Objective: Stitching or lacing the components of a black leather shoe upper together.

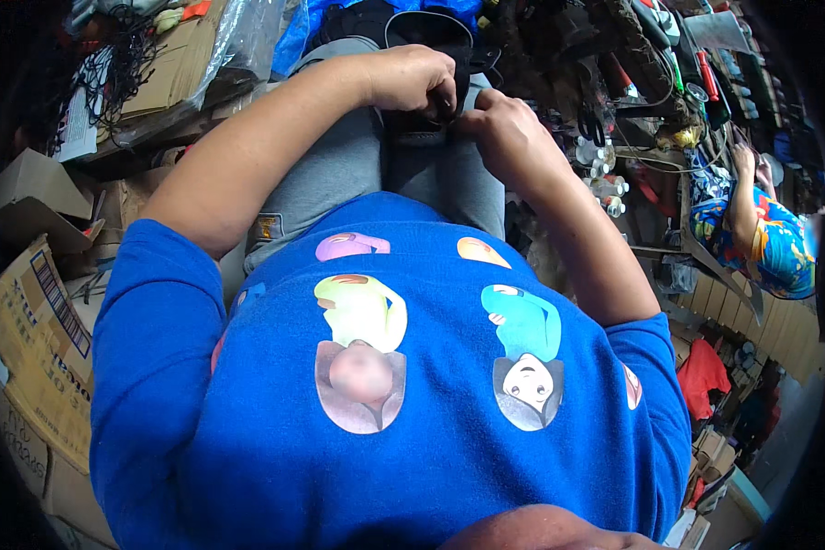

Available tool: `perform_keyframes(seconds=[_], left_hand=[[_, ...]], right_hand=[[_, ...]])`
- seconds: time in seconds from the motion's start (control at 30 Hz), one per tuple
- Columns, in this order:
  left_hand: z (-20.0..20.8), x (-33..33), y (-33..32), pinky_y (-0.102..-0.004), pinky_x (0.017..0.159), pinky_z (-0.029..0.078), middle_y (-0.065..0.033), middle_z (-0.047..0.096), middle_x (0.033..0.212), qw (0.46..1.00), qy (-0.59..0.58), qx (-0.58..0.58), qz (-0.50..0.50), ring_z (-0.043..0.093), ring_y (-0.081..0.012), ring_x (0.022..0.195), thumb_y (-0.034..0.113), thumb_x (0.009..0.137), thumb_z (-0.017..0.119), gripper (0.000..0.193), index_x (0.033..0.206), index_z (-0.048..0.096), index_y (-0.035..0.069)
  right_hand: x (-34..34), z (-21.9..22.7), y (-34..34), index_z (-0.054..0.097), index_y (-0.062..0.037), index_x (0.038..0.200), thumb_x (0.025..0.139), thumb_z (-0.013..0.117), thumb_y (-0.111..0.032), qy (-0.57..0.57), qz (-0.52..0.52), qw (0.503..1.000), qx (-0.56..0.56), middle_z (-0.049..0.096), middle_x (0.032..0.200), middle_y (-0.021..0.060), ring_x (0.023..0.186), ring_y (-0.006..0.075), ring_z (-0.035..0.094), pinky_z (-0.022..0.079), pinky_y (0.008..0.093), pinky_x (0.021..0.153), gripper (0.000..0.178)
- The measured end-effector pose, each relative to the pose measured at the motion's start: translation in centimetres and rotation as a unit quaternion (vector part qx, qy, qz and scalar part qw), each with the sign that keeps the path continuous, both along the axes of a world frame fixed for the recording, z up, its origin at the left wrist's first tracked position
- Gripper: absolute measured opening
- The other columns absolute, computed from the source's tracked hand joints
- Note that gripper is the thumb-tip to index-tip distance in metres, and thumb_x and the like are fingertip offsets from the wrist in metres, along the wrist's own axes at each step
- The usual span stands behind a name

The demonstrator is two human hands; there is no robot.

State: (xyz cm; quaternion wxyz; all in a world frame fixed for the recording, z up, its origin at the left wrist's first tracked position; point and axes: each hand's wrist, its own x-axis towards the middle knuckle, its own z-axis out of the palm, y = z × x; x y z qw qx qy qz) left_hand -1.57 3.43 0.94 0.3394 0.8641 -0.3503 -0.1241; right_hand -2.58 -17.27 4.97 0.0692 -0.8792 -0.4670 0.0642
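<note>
A dark black item (428,33) with a curved, pale-edged rim lies over my grey-clad thighs at the top of the head view. Its exact kind is not clear; it could be a shoe or a bag. My left hand (412,78) comes over it from the left, its fingers bent down and closed on its near part. From the right, my right hand (511,133) is curled with thumb and fingers pressed together at the item's right edge. What those fingertips pinch, if anything, is hidden.
Flattened cardboard (170,69) and tangled black cord (115,78) lie at the left, above an open cardboard box (41,202). Tools, including a red-handled screwdriver (708,75), and small white bottles (607,188) crowd the right. Another person (756,229) sits at far right.
</note>
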Motion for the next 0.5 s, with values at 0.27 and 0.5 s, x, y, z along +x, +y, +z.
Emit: perform_keyframes(seconds=[0.27, 0.5], left_hand=[[-0.6, 0.1, -0.5, -0.0325, 0.080, 0.048, -0.0073, 0.055, 0.094, 0.995, 0.006, -0.061, 0.072, 0.058, -0.0243, 0.090, 0.006, 0.061, 0.075, 0.025, 0.085, 0.068, 0.007], [-0.4, -6.6, -0.1, -0.0397, 0.083, 0.047, -0.0131, 0.058, 0.104, 0.945, -0.143, -0.049, 0.291, 0.058, -0.0332, 0.096, 0.015, 0.076, 0.069, 0.034, 0.107, 0.059, 0.007]], right_hand=[[0.9, -0.8, 0.7, 0.069, -0.0087, 0.091, 0.075, 0.066, -0.011, 0.175, -0.100, 0.978, 0.060, 0.063, 0.086, 0.0163, 0.080, 0.0325, 0.063, 0.050, 0.0372, 0.073, 0.017], [1.1, -2.2, -3.0, 0.066, 0.0010, 0.091, 0.083, 0.067, -0.022, 0.420, -0.219, 0.852, 0.223, 0.057, 0.076, 0.0001, 0.079, 0.0106, 0.055, 0.044, 0.0253, 0.074, 0.024]])
